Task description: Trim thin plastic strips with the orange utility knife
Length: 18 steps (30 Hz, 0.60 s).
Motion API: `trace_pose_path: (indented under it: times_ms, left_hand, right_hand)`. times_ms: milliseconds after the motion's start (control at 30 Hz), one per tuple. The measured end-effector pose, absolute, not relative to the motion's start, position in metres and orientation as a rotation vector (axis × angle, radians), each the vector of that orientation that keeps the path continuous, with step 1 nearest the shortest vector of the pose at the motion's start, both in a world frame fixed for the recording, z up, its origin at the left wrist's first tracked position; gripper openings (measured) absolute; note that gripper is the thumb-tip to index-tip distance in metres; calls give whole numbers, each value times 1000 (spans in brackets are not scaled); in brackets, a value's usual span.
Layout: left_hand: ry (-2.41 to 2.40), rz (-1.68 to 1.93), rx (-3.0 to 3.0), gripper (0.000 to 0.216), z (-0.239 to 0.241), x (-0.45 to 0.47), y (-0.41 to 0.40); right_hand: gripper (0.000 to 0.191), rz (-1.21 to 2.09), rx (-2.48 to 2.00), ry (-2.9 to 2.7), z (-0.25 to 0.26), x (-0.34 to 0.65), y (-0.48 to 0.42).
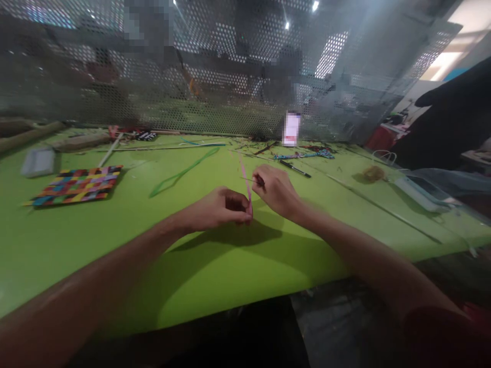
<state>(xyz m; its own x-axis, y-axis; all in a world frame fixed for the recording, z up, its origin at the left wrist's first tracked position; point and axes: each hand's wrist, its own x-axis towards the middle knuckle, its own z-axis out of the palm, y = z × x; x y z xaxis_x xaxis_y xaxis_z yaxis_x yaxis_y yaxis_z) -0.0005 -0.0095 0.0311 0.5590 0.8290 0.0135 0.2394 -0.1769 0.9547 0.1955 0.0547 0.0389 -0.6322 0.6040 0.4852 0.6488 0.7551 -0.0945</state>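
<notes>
Between thumb and fingers, my left hand [226,208] pinches the near end of a thin pink strip [244,171]. The strip runs up and away from me over the green table [184,286]. Just right of it, my right hand [274,186] is closed, with a thin stick-like piece [246,179] poking out to the left from its fingers and crossing the strip. What the rest of that piece looks like is hidden in the fist. Both hands are slightly above the table, and their shadows fall below them.
A colourful woven mat [79,185] and a green looped strip [184,171] lie to the left. Beyond my right hand are a black pen [295,168], a blue patterned strip [305,155] and a propped-up phone [291,129]. A long thin rod [383,208] and a white device [420,191] lie right.
</notes>
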Motion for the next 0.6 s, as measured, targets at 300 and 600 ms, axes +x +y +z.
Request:
trace_pose_path:
  times_ms: [300,600]
  left_hand:
    - [776,399,1752,14,31,5,-20]
    - [620,284,1694,9,35,4,-26]
  right_hand:
    - [8,-252,-1379,-2365,52,202,78]
    - [26,-415,-1790,-2155,70,228,126]
